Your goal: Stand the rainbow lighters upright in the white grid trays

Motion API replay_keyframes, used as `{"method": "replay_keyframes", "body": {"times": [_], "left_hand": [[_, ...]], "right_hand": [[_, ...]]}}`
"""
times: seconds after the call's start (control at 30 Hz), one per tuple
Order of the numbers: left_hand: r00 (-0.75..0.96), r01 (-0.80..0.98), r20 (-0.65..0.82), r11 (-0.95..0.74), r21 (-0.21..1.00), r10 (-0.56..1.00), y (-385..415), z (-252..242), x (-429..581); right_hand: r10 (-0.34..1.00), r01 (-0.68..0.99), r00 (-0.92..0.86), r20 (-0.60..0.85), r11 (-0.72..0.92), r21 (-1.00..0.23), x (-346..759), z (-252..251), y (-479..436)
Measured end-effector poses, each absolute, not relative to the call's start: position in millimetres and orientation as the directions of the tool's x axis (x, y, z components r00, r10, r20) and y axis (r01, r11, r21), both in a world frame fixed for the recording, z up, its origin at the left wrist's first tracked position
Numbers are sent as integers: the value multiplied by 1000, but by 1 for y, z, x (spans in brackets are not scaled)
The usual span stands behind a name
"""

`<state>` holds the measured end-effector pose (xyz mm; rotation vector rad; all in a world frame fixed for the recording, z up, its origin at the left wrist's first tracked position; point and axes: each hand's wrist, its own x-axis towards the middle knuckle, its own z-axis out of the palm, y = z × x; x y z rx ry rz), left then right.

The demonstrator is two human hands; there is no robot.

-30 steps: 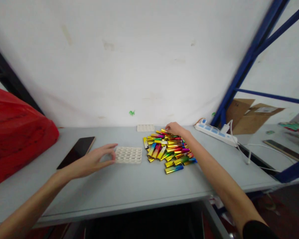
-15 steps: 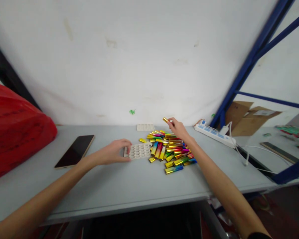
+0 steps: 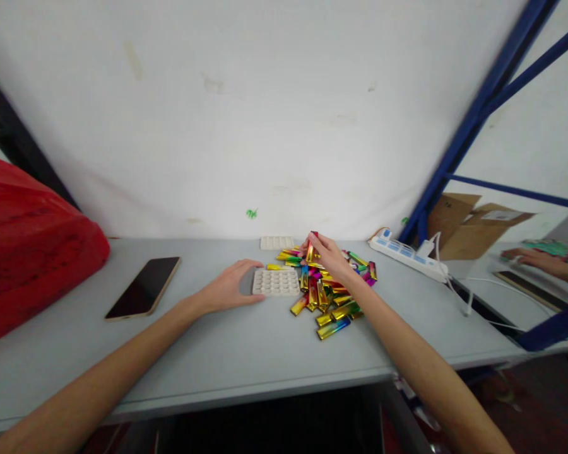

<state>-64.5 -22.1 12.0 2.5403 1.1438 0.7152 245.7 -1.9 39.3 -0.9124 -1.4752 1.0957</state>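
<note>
As lighters (image 3: 329, 296) abut tray (image 3: 277, 282), left hand (image 3: 230, 287) grips edge.

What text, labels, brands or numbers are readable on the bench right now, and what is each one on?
No text here can be read.
Green mark on the wall: blurred scribble, unreadable.
Label on the cardboard box: too small to read.
Phone, power strip, tray, metallic pieces: no visible print.

The left hand (image 3: 230, 288) rests against a white tray (image 3: 277, 283) while the right hand (image 3: 329, 255) pinches a lighter (image 3: 310, 248) above the pile (image 3: 334, 296).
</note>
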Motion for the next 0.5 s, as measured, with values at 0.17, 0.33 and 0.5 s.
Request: {"method": "replay_keyframes", "body": {"times": [0.17,0.33,0.5], "left_hand": [[568,644,296,-638,422,768,-20,14,-68],[556,626,314,-636,451,769,-22,15,-64],[558,619,315,-638,458,768,-23,14,-63]], "right_hand": [[939,14,-269,213,225,-974,240,39,-8],[935,37,-346,83,102,-994,234,38,-11],[886,-74,-419,198,184,-980,220,37,-20]]}}
